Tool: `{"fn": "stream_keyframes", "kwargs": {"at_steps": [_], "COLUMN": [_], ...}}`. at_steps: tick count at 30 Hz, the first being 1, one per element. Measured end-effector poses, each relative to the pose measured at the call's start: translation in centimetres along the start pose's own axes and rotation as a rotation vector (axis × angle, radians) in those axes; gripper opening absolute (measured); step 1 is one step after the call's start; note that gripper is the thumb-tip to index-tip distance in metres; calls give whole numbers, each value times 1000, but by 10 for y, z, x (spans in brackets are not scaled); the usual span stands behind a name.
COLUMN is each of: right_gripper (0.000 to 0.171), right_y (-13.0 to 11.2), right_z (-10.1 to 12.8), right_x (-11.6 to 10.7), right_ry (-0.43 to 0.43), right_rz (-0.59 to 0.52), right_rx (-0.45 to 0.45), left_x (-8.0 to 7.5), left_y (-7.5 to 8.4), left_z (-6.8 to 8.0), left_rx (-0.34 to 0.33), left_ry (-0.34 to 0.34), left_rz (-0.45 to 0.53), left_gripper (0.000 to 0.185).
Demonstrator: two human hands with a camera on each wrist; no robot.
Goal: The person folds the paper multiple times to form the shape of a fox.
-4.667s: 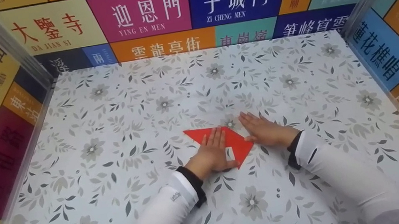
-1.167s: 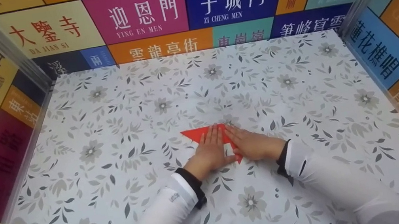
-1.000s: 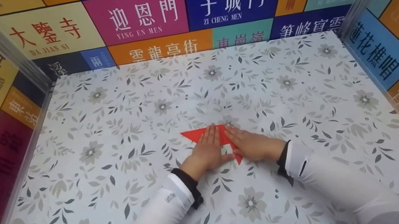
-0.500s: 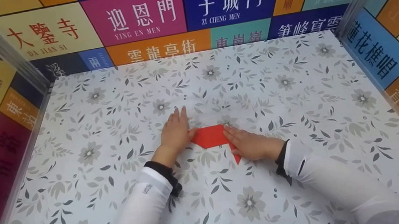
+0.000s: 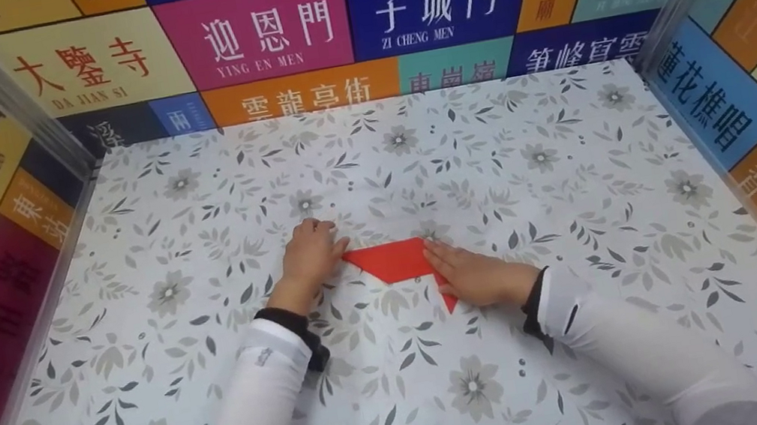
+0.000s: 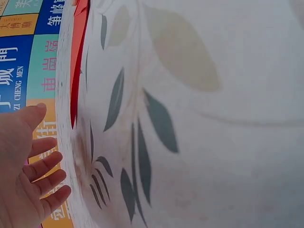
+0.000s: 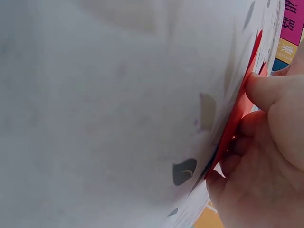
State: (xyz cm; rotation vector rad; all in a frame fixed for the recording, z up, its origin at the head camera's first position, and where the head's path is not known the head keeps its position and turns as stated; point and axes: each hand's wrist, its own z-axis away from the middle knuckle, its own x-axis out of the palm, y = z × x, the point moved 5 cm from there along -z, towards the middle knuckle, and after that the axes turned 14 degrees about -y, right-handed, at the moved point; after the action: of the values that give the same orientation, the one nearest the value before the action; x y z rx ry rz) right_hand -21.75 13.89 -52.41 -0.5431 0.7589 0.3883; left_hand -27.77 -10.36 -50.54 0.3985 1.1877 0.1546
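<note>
A red folded paper (image 5: 394, 261) lies flat on the floral table (image 5: 490, 149), its left tip pointing at my left hand. My left hand (image 5: 311, 250) rests on the table just left of that tip and holds nothing. In the left wrist view its fingers (image 6: 45, 166) are loosely spread, apart from the paper's red edge (image 6: 77, 61). My right hand (image 5: 470, 272) lies flat, pressing down the paper's right part and hiding it. In the right wrist view the right hand (image 7: 266, 156) sits against the red paper (image 7: 237, 118).
Colourful walls with printed signs (image 5: 274, 31) close in the table at the back, left and right, with metal posts (image 5: 2, 90) in the corners. Both arms wear white sleeves (image 5: 261, 383).
My left hand came off the paper and moved left onto the table, then its fingers drew in slightly. My right hand, beside the paper earlier, slid onto its right part and stays there.
</note>
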Motion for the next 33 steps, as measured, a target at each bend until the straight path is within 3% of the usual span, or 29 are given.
{"fn": "stream_keyframes", "kwargs": {"at_steps": [14,21,33], "right_gripper": [67,67,68], "right_y": [-3,-2,1], "right_z": [4,5,3], "right_x": [-2,-2,0], "right_ry": [15,9,8], "right_rz": [36,30,22], "right_rx": [-37,-36,-17], "left_x": [7,8,11], "left_y": [8,14,19], "left_z": [2,1,0], "left_rx": [39,43,34], "left_ry": [-94,-132,-90], "left_rz": [1,8,10], "left_gripper": [29,29,31]}}
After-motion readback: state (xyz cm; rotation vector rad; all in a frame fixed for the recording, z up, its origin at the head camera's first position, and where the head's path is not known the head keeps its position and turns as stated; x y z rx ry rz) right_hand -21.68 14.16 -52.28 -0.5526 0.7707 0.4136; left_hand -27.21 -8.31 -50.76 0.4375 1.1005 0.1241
